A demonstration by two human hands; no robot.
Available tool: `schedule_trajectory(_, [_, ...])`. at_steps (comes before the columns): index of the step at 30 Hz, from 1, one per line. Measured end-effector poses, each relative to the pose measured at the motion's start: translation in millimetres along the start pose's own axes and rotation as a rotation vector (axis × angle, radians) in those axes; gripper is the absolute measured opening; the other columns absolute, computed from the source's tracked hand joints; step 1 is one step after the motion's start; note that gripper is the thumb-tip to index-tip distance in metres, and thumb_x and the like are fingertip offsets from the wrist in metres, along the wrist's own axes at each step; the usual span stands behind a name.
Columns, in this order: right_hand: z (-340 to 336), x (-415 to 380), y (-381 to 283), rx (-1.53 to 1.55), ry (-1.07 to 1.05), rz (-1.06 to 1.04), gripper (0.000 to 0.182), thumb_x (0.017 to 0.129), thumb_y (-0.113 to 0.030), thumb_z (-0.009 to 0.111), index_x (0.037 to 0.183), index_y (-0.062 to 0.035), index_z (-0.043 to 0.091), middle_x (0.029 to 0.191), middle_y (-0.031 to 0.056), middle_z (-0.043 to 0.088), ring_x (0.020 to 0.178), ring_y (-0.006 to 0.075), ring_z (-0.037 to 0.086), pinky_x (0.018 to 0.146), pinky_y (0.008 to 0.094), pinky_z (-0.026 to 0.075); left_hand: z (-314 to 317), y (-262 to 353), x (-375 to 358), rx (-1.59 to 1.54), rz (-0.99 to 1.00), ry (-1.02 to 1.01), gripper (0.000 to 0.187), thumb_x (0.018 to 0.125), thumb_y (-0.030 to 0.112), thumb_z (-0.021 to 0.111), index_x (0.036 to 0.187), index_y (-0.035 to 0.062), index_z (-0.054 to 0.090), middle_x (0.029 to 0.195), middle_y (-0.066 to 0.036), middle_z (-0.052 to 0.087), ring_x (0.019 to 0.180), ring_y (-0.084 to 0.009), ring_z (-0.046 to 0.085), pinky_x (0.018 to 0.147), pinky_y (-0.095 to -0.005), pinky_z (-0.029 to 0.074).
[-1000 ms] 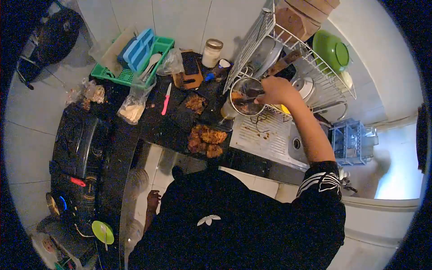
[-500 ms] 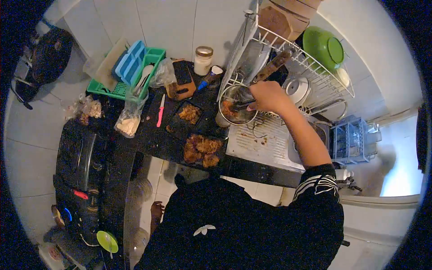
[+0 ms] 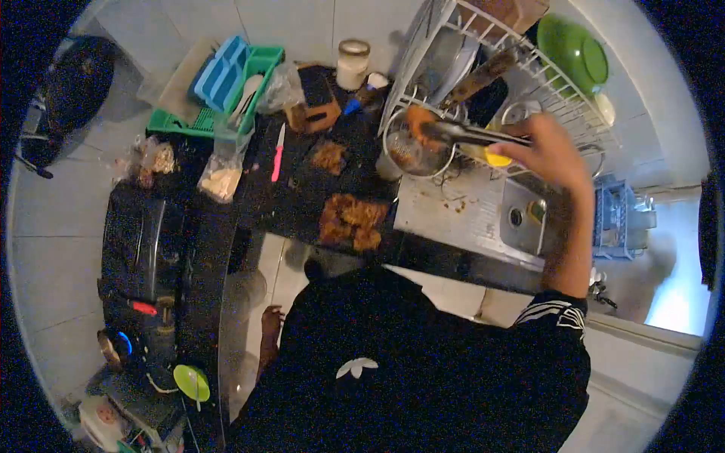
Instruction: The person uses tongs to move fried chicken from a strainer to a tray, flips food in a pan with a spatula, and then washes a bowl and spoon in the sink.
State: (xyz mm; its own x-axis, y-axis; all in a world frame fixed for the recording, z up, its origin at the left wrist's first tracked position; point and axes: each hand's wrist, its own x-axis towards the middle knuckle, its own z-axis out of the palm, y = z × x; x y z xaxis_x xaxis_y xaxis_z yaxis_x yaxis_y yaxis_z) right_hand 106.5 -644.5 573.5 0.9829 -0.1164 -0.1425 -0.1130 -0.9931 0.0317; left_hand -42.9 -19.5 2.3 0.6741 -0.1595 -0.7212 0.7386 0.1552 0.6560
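My right hand [image 3: 555,155] is closed round the handle end of metal tongs [image 3: 483,136], slightly blurred. An orange-brown piece of fried food [image 3: 421,122] is at the tongs' tips, over the rim of a round wire strainer [image 3: 451,161]. Another brown piece shows inside it. Hanging low beside my body, my left hand [image 3: 272,321] is empty, fingers loosely apart. Fried pieces [image 3: 352,221] sit in a dark tray near the counter's front edge, with smaller fried bits [image 3: 329,157] behind them.
A dish rack [image 3: 521,53] with a green bowl [image 3: 574,53] stands behind the strainer; the sink [image 3: 525,219] is to its right. Left are a pink-handled knife [image 3: 278,155], a jar [image 3: 353,66], a green basket [image 3: 264,60] and a black stove [image 3: 151,241].
My right hand has risen and moved right. The tongs and fried piece have come up out of the strainer. The view has shifted slightly. My left hand still hangs low.
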Motion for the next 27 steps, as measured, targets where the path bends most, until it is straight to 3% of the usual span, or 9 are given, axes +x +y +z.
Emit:
schedule_trajectory(5, [-2, -45, -12, 0.583, 0.056, 0.280, 0.040, 0.077, -0.031, 0.077, 0.099, 0.0015, 0.071, 0.093, 0.0139, 0.070, 0.085, 0.0191, 0.064, 0.080, 0.0315, 0.047, 16, 23, -6, 0.284, 0.010, 0.028, 0.020, 0.090, 0.010, 0.049, 0.107, 0.0085, 0.060, 0.081, -0.007, 0.063, 0.064, -0.0131, 0.057, 0.054, -0.0281, 0.046])
schedule_trajectory(7, [21, -63, -11, 0.693, 0.082, 0.305, 0.041, 0.075, -0.027, 0.079, 0.103, 0.0008, 0.070, 0.097, 0.0124, 0.071, 0.088, 0.0185, 0.063, 0.081, 0.0318, 0.047, 11, 19, 5, 0.364, 0.250, -0.066, 0.019, 0.091, 0.012, 0.050, 0.108, 0.0080, 0.059, 0.082, -0.008, 0.063, 0.065, -0.0131, 0.057, 0.055, -0.0294, 0.048])
schedule_trajectory(11, [63, -101, -56, 0.784, 0.070, 0.328, 0.036, 0.076, -0.025, 0.078, 0.101, 0.0005, 0.071, 0.090, 0.0099, 0.071, 0.088, 0.0149, 0.063, 0.082, 0.0297, 0.047, 10, 51, 17, 0.419, -0.054, -0.061, 0.020, 0.091, 0.012, 0.051, 0.109, 0.0071, 0.058, 0.083, -0.009, 0.063, 0.065, -0.0135, 0.057, 0.056, -0.0292, 0.049])
schedule_trajectory(13, [125, -117, -71, 0.994, 0.144, 0.235, 0.032, 0.078, -0.026, 0.076, 0.096, 0.0001, 0.072, 0.077, 0.0047, 0.070, 0.068, 0.0117, 0.060, 0.068, 0.0280, 0.048, 8, 61, 26, 0.534, 0.066, -0.131, 0.019, 0.093, 0.016, 0.051, 0.109, 0.0073, 0.057, 0.082, -0.008, 0.063, 0.065, -0.0129, 0.057, 0.055, -0.0282, 0.048])
schedule_trajectory(17, [203, -146, -137, 1.252, 0.034, 0.448, 0.027, 0.087, -0.027, 0.068, 0.078, -0.0021, 0.070, 0.056, -0.0065, 0.050, 0.045, 0.0019, 0.037, 0.041, 0.0214, 0.025, 11, 89, 38, 0.664, 0.185, -0.171, 0.022, 0.096, 0.025, 0.052, 0.108, 0.0080, 0.057, 0.080, -0.007, 0.063, 0.062, -0.0113, 0.056, 0.054, -0.0270, 0.047])
schedule_trajectory(21, [262, -175, -183, 1.477, -0.054, 0.772, 0.034, 0.089, -0.029, 0.067, 0.069, -0.0015, 0.065, 0.049, -0.0063, 0.042, 0.039, 0.0025, 0.032, 0.038, 0.0237, 0.018, 13, 106, 61, 0.621, 0.146, -0.250, 0.025, 0.097, 0.028, 0.049, 0.108, 0.0073, 0.058, 0.081, -0.007, 0.063, 0.064, -0.0116, 0.057, 0.055, -0.0281, 0.048])
schedule_trajectory(22, [269, -176, -195, 1.485, -0.030, 0.878, 0.038, 0.088, -0.033, 0.068, 0.067, -0.0009, 0.064, 0.047, -0.0055, 0.041, 0.037, 0.0035, 0.031, 0.038, 0.0236, 0.018, 27, 132, 51, 0.774, 0.347, -0.323, 0.023, 0.097, 0.024, 0.049, 0.108, 0.0056, 0.057, 0.082, -0.008, 0.063, 0.068, -0.0136, 0.059, 0.058, -0.0298, 0.049])
schedule_trajectory(23, [271, -177, -203, 1.524, -0.037, 0.941, 0.040, 0.086, -0.036, 0.069, 0.067, -0.0009, 0.063, 0.049, -0.0044, 0.043, 0.037, 0.0043, 0.033, 0.037, 0.0232, 0.020, 31, 137, 58, 0.775, 0.349, -0.324, 0.023, 0.097, 0.024, 0.049, 0.108, 0.0056, 0.057, 0.082, -0.008, 0.063, 0.068, -0.0136, 0.059, 0.058, -0.0298, 0.049])
schedule_trajectory(27, [292, -169, -231, 1.569, 0.056, 0.997, 0.042, 0.087, -0.037, 0.068, 0.069, 0.0001, 0.064, 0.052, -0.0017, 0.049, 0.037, 0.0052, 0.035, 0.037, 0.0225, 0.022, 29, 135, 90, 0.669, 0.267, -0.360, 0.020, 0.095, 0.016, 0.049, 0.108, 0.0035, 0.057, 0.081, -0.009, 0.064, 0.069, -0.0166, 0.060, 0.064, -0.0312, 0.050])
